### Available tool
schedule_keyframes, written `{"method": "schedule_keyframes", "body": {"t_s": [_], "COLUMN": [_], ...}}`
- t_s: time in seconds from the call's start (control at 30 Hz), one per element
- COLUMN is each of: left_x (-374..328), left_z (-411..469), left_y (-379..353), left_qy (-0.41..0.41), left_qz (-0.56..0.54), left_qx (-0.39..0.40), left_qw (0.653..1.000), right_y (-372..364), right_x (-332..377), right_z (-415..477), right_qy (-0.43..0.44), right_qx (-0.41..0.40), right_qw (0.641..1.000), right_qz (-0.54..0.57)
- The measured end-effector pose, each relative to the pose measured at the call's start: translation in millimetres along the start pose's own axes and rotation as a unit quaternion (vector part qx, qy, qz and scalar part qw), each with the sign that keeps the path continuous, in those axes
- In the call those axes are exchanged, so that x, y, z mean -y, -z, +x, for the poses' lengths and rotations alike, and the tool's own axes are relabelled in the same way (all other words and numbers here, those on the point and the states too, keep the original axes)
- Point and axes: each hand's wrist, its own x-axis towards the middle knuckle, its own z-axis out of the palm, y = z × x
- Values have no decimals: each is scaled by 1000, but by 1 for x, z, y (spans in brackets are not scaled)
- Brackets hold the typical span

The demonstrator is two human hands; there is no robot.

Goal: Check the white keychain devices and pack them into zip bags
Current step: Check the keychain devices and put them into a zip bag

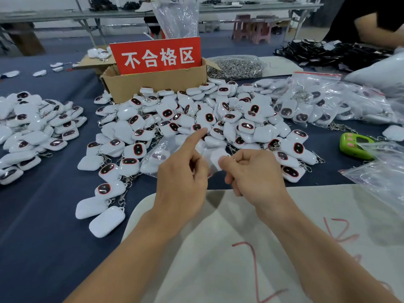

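The slick, clear bag (pixel 211 159) could slip or seal crooked, being held only by pinches: left hand (pixel 183 178) with forefinger pointing out, right hand (pixel 255 173) with fingers curled. Something white and blurred showed inside. Glossy, rounded white devices (pixel 196 119) lay heaped beyond on the cloth tabletop (pixel 43 215).

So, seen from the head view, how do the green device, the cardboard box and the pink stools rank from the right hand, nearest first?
1. Green device: on the table, right of the right hand.
2. Cardboard box: ahead-left, beyond the white keychain devices.
3. Pink stools: far back, on the floor.
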Motion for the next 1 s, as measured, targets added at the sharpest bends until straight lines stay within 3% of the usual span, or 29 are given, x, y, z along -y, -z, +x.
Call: {"method": "schedule_keyframes", "body": {"t_s": [0.23, 0.33, 0.47, 0.57, 0.67, 0.73, 0.83, 0.9, 1.0], "left_x": [-10, -8, -5, -4, -4, -1, 15, 27, 45], "left_z": [-3, -6, -9, -10, -9, -4, 13, 21, 27], "left_y": [-2, -4, -6, -8, -8, -4, 6, 11, 16], "left_qy": [-57, -69, -80, -77, -60, -27, 69, 142, 231], "left_qz": [-23, -46, -69, -78, -86, -104, -98, -90, -46], "left_qx": [10, 33, 54, 53, 11, -59, -167, -187, -133], "left_qw": [998, 996, 993, 993, 994, 992, 979, 968, 963], "right_y": [-12, -12, -13, -6, 3, 15, 36, 43, 43], "right_x": [1, 4, 4, 5, 6, 6, 2, -1, -8], "right_z": [-5, -8, -11, -7, -2, 4, 13, 16, 17], "right_qy": [80, 80, 107, 111, 108, 107, 117, 104, 103], "right_qx": [99, 132, 51, 31, 22, -83, -205, -175, -78], "right_qw": [991, 972, 901, 912, 945, 956, 928, 904, 876], "right_qz": [-50, -178, -417, -393, -309, -260, -290, -376, -465]}}
